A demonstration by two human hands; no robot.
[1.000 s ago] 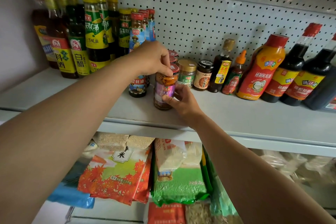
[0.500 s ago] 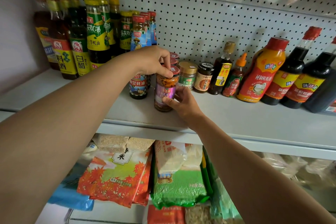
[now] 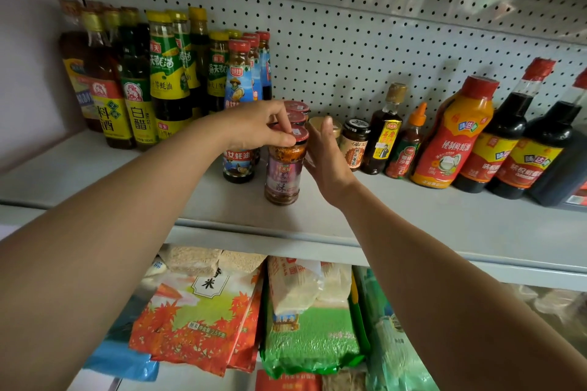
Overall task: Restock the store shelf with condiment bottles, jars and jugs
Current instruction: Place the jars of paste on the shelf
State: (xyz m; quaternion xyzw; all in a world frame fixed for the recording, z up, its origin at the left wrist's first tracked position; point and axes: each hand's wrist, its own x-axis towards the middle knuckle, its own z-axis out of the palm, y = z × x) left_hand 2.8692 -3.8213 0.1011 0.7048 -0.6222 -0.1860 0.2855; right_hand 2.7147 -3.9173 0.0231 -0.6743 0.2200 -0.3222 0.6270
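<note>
Nearest to us, below the shelf (image 3: 413, 219), lie rice bags (image 3: 203, 324). On the shelf itself our left hand (image 3: 257, 125) pinches the red lid of the chilli jar (image 3: 283, 173) with curled fingers (image 3: 281, 139), the jar standing upright near the front edge. Our right hand (image 3: 328, 157) has shifted: half a second ago it cupped the jar's lower side; now its fingers are straight, flat against the jar's right side. We judge the jar is set down and only needs nudging back into line with the matching red-lidded jars (image 3: 297, 111) behind it.
</note>
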